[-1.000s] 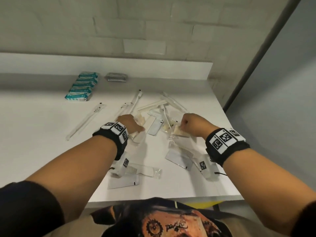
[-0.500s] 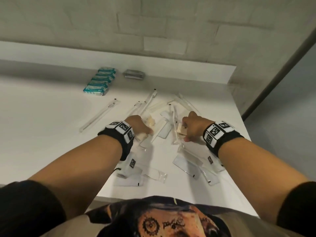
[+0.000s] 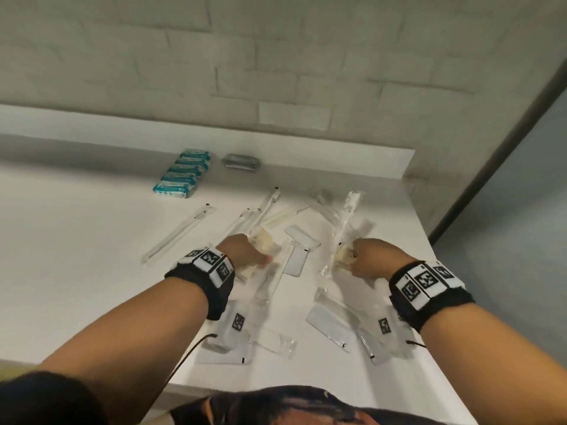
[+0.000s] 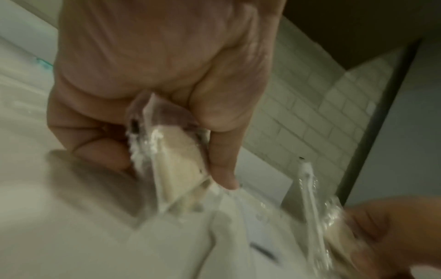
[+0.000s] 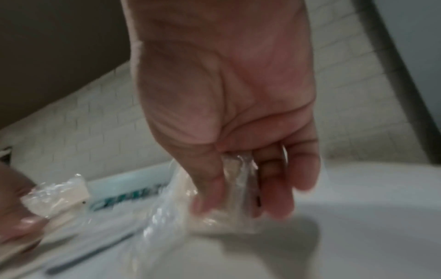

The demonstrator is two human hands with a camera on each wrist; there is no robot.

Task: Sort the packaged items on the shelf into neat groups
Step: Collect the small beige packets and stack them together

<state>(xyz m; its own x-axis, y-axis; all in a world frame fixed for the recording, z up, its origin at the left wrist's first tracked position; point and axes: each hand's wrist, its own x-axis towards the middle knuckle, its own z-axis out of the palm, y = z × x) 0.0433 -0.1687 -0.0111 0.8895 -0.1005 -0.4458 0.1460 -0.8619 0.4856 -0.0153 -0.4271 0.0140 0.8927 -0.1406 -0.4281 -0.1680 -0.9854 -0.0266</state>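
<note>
A white shelf (image 3: 76,256) carries a scatter of clear-wrapped items. My left hand (image 3: 242,251) grips a cream packet in clear wrap (image 3: 264,240), seen up close in the left wrist view as the cream packet (image 4: 181,160) pinched between thumb and fingers (image 4: 222,164). My right hand (image 3: 371,259) grips another cream packet (image 3: 343,254) together with a long clear-wrapped toothbrush (image 3: 348,216) that stands up from it. The right wrist view shows my fingers (image 5: 274,179) curled round that crinkled wrap (image 5: 214,203). Loose wrapped toothbrushes (image 3: 178,234) and flat white sachets (image 3: 299,256) lie between and around the hands.
A neat row of teal packets (image 3: 184,173) sits at the back, with a grey packet (image 3: 242,161) beside it. Wrapped combs and sachets (image 3: 331,328) lie near the shelf's front edge. A tiled wall (image 3: 276,56) backs the shelf; its right edge (image 3: 429,250) drops off.
Both hands have lifted their cream packets off the pile and moved apart. The right hand now also carries a long wrapped toothbrush, raised upright.
</note>
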